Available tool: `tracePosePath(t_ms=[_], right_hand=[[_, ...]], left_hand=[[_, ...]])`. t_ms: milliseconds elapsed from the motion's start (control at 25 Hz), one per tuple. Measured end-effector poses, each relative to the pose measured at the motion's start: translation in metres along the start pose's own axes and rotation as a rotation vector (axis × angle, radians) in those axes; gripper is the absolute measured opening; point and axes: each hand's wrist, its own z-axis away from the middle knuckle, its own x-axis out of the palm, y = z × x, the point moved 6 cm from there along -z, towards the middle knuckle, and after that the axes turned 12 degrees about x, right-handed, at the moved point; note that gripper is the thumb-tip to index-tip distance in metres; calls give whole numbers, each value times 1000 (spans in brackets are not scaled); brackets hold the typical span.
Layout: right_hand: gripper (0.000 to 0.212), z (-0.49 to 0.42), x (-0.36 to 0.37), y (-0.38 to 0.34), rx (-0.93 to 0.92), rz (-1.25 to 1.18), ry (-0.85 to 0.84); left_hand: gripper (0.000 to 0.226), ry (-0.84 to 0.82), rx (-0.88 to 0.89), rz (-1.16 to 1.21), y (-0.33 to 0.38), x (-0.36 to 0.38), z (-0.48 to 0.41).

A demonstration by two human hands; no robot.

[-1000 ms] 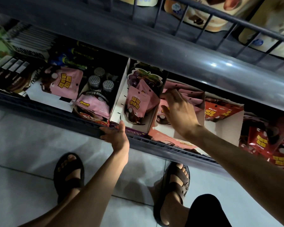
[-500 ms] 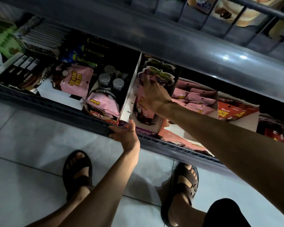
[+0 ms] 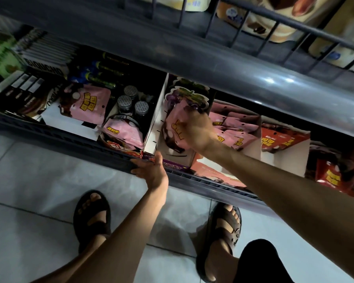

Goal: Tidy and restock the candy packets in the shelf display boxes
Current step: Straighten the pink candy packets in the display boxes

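Shifted leftward, right hand (image 3: 200, 133) grips glossy pink packet (image 3: 175, 127) — left hand (image 3: 152, 172) holds rim (image 3: 86, 142).

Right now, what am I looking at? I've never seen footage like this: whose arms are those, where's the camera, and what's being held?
There is no machine: these are a person's two bare arms, filmed by one camera worn on their head, looking down, so their sandalled feet show too. The left hand holds the shelf edge. The right hand reaches into a white display box and grips a pink packet. Beside it lie more pink packets; further right lie red packets. To the left stand small jars with silver lids.
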Motion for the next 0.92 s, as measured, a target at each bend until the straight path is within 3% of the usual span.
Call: tracePosePath(t_ms=[120,360,480,600,800,920], right_hand=[[11,34,-52,32,-49,-268,134],[23,76,-99,117,99,-288,309],[13,63,-76,142,52,-91,161],[25,45,-40,148,1,190,7],[40,19,-24,139,-9,461,78],[35,14,-25,140,40,502,109]], left_hand=[[86,1,-5,-10,4,-3,4],[88,-8,7,-60,6,-7,5],[87,-4,10,-53,7,-6,6],[85,10,27,-23,4,-5,4],[84,32,97,-22,-4,-8,3],[85,26,63,4,-3,-3,0]])
